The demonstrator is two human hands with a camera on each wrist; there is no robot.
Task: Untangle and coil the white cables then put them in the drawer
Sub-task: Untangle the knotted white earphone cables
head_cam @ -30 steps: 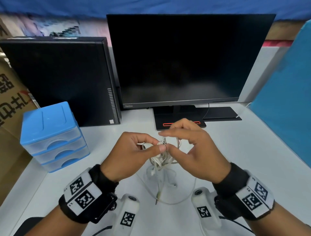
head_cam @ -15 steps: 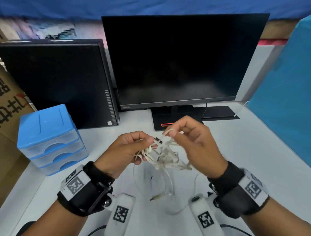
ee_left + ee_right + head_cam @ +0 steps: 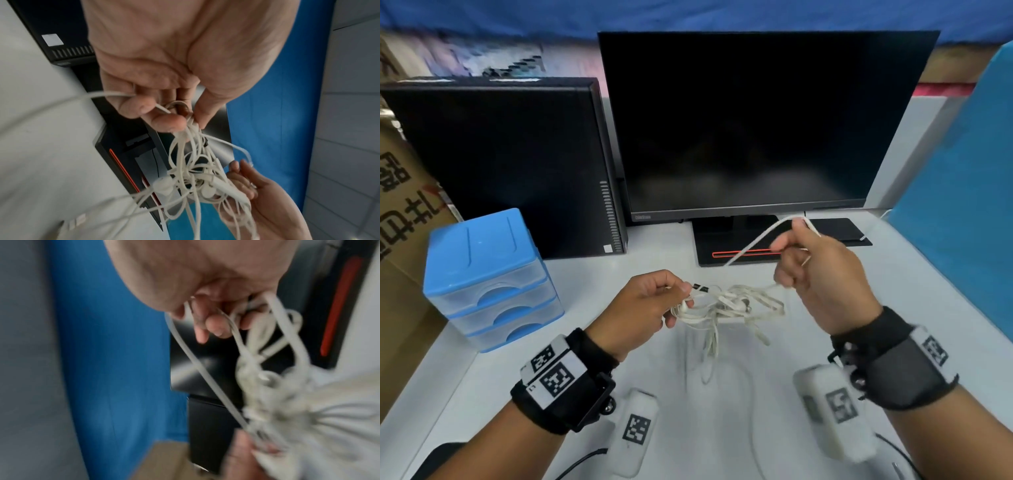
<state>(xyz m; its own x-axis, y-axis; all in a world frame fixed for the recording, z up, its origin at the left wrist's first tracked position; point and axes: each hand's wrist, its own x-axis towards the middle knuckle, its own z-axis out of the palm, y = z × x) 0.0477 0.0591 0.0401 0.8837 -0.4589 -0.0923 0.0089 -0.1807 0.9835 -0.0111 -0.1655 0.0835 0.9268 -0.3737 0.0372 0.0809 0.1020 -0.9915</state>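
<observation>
Even bright light, soft shadows, wide-angle bending at edges, right wrist view heavily motion-blurred, head view fairly sharp

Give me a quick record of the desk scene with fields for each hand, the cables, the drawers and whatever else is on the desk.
left hand: pinches one side of the tangled bundle of thin white cables
right hand: grips a strand pulled up and away from the bundle
cables: knotted, held above the white desk, loose ends hanging down
drawers: small blue plastic three-drawer unit, all shut, on the desk's left
other: black monitor, black computer case
stage: untangling, nothing coiled yet
</observation>
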